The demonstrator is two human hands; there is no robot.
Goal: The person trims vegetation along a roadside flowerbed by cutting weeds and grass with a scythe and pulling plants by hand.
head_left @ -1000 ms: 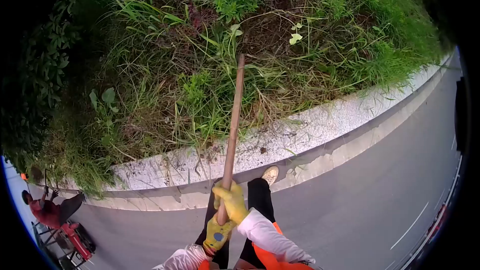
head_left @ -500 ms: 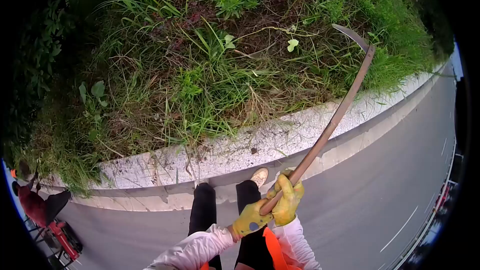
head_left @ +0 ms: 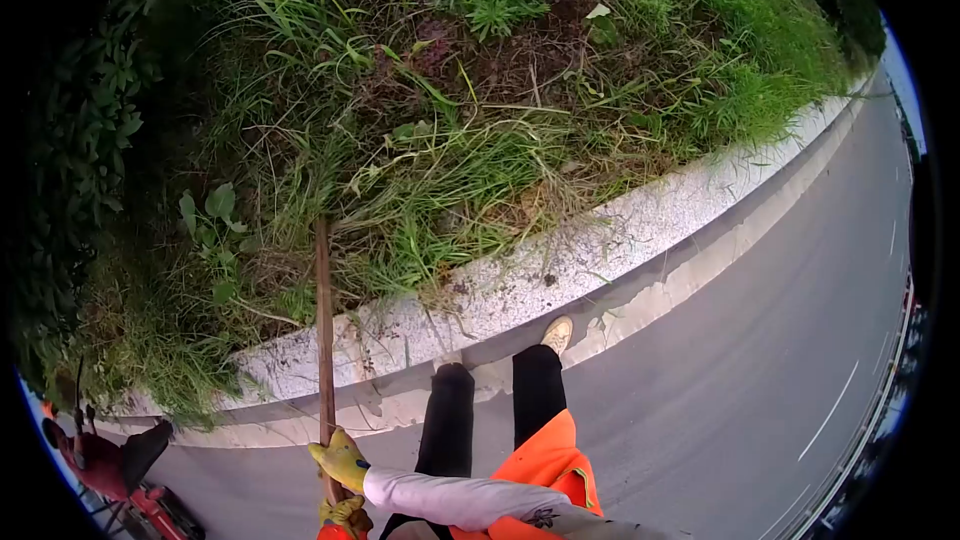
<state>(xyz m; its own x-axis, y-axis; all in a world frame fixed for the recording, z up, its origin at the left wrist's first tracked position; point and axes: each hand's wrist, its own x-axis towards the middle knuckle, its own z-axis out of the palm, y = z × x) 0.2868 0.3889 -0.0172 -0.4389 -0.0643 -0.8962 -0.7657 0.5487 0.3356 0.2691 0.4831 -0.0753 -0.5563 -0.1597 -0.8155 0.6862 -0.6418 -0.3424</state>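
Both my hands wear yellow gloves and grip one long wooden handle (head_left: 325, 340). My right hand (head_left: 341, 460) is closed round it above the road edge, its arm reaching across my body. Lower down, my left hand (head_left: 346, 515) is wrapped round the handle near the bottom of the view. The far end of the handle goes into the grass (head_left: 320, 185) left of centre, and the blade is hidden there. Cut stems and long grass (head_left: 480, 165) lie in a heap to the right of it.
A pale stone kerb (head_left: 640, 230) curves between the planted bank and the grey road (head_left: 700, 370). My shoe (head_left: 557, 334) is beside the kerb. At the lower left, another person (head_left: 105, 460) is by a red machine (head_left: 160, 512). Dark leafy bushes (head_left: 90, 140) stand at left.
The handle swung from the right side, where its curved blade showed, to the left and into the grass. Both hands moved left with it. Some grass in the middle has shifted.
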